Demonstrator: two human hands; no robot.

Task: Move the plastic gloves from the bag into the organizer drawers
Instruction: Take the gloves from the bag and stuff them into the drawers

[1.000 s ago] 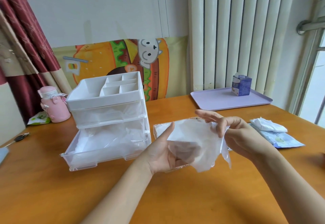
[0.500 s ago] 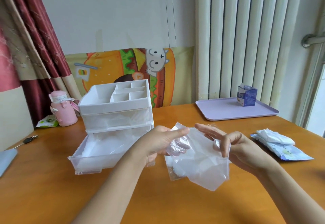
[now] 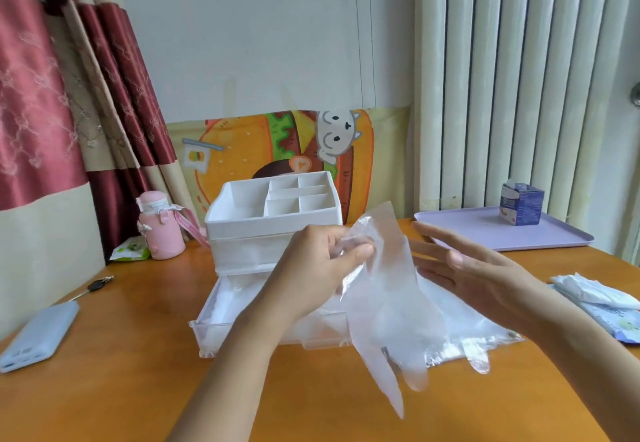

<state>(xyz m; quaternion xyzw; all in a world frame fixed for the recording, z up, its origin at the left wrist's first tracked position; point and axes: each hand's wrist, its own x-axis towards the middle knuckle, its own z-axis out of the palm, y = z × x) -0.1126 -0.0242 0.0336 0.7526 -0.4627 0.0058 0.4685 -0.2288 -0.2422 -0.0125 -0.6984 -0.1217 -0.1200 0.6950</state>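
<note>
My left hand [image 3: 320, 270] pinches the cuff of a clear plastic glove [image 3: 384, 310], which hangs unfolded with its fingers pointing down over the table. To the right of the glove is my right hand [image 3: 474, 273], fingers straight and spread, holding nothing. Beneath the glove the clear bag [image 3: 464, 330] lies flat on the table with more gloves in it. The white organizer [image 3: 273, 219] stands behind my left hand; its clear bottom drawer [image 3: 221, 306] is pulled out and has plastic gloves inside. The upper drawer is pushed in.
A wooden table [image 3: 121, 389] carries a pink bottle [image 3: 161, 230], a light blue power bank [image 3: 38, 334], keys [image 3: 95, 285], a lilac tray [image 3: 485, 230] with a small blue carton [image 3: 521, 207], and wipe packets [image 3: 599, 299] at the right edge.
The glove has been lifted up and has unfolded, now hanging from my left hand. My right hand has let go and spread open. The bag now lies on the table.
</note>
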